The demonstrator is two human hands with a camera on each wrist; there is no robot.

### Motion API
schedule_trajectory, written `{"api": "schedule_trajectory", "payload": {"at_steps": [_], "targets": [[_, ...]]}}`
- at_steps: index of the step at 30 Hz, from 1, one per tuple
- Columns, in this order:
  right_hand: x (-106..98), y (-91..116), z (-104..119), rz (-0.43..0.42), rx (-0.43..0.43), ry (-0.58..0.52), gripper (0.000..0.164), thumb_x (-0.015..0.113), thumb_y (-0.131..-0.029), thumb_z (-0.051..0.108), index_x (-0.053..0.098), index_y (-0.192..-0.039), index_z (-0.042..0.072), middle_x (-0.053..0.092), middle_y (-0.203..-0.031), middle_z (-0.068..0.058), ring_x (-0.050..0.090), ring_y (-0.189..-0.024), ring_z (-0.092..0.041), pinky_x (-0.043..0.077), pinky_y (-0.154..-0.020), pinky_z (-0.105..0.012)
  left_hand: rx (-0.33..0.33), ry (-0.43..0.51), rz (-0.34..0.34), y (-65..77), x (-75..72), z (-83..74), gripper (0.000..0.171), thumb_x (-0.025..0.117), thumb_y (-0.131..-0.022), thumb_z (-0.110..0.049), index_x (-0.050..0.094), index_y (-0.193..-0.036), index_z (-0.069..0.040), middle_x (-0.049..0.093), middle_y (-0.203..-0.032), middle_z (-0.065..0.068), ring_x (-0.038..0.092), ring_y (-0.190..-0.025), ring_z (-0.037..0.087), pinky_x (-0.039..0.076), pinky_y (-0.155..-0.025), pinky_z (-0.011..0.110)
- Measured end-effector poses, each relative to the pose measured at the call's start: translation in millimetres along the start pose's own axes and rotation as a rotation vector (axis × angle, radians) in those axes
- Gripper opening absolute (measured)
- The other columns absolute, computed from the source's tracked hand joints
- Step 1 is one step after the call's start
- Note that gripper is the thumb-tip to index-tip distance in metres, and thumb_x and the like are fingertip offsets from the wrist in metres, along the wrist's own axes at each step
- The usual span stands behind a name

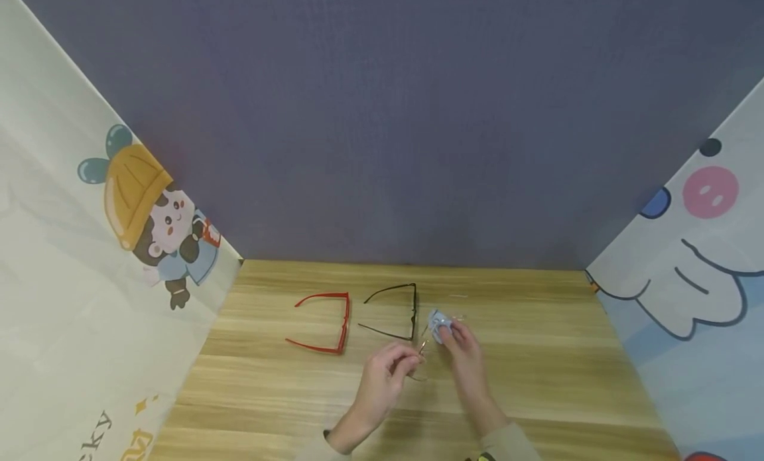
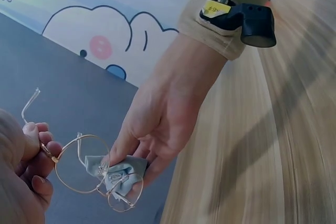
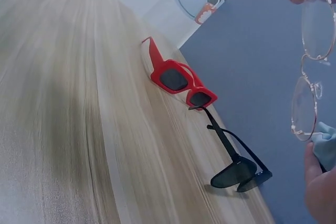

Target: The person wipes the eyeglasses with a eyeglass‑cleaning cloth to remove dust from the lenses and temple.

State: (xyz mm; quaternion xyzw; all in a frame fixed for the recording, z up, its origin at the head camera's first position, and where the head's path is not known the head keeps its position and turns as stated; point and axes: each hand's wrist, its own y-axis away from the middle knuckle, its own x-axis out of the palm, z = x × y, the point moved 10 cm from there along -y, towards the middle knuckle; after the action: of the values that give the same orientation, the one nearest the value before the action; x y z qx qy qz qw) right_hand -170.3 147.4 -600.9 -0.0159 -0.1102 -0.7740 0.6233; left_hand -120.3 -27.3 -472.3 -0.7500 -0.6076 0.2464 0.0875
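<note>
A pair of thin gold-rimmed eyeglasses (image 3: 317, 30) with clear lenses hangs over the table. My left hand (image 1: 384, 375) pinches it between thumb and fingers near one hinge. In the left wrist view, one clear-tipped temple sticks up past that hand (image 2: 23, 166). My right hand (image 1: 468, 361) holds a bunched light blue cloth (image 1: 438, 320) between its thumb and fingers. From the left wrist, the cloth (image 2: 126, 174) appears behind the bridge and farther lens; whether it touches the glass I cannot tell.
Red-framed sunglasses (image 1: 344, 325) with dark lenses lie unfolded on the wooden table (image 1: 262, 395), left of the hands. Black sunglasses (image 1: 414, 308) lie unfolded between them and the cloth. A small, thin clear item (image 1: 458, 296) lies farther back. Printed sheets flank the table; a dark panel (image 1: 382, 149) stands behind.
</note>
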Motion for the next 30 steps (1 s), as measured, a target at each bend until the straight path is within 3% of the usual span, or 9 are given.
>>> {"api": "schedule_trajectory", "payload": {"at_steps": [5, 11, 21, 30], "targets": [[6, -1, -3, 0.029, 0.028, -0.046, 0.049, 0.067, -0.102, 0.022, 0.052, -0.141, -0.003, 0.063, -0.138, -0.019, 0.066, -0.11, -0.005, 0.053, -0.102, -0.025, 0.035, -0.014, 0.004, 0.2, 0.4, -5.9, 0.008, 0.067, -0.097, -0.004, 0.073, -0.093, -0.001, 0.069, -0.081, 0.008, 0.065, -0.067, 0.018, 0.06, -0.06, 0.024], [11, -2, -6, 0.045, 0.041, -0.093, 0.048, 0.066, -0.102, 0.018, 0.05, -0.141, -0.005, 0.069, -0.128, -0.009, 0.067, -0.107, -0.008, 0.055, -0.101, -0.028, 0.061, -0.027, 0.009, 1.6, 1.6, -8.7, 0.007, 0.067, -0.096, -0.002, 0.072, -0.092, 0.0, 0.066, -0.078, 0.01, 0.064, -0.066, 0.017, 0.059, -0.059, 0.023], [17, -5, -11, 0.073, 0.079, -0.128, 0.051, 0.068, -0.1, 0.022, 0.052, -0.141, -0.003, 0.066, -0.129, -0.012, 0.066, -0.11, -0.014, 0.053, -0.105, -0.033, 0.068, -0.055, 0.05, 5.1, 6.5, -8.0, 0.006, 0.068, -0.095, -0.001, 0.072, -0.091, -0.003, 0.066, -0.078, 0.005, 0.06, -0.071, 0.002, 0.059, -0.062, 0.021], [29, -3, -18, 0.156, 0.13, -0.228, 0.054, 0.064, -0.103, 0.017, 0.043, -0.147, -0.007, 0.064, -0.127, -0.006, 0.063, -0.112, -0.015, 0.054, -0.1, -0.028, 0.105, -0.046, 0.043, 7.2, 8.0, -12.3, 0.007, 0.067, -0.096, -0.001, 0.072, -0.09, -0.003, 0.065, -0.076, 0.007, 0.063, -0.066, 0.011, 0.059, -0.059, 0.023]]}}
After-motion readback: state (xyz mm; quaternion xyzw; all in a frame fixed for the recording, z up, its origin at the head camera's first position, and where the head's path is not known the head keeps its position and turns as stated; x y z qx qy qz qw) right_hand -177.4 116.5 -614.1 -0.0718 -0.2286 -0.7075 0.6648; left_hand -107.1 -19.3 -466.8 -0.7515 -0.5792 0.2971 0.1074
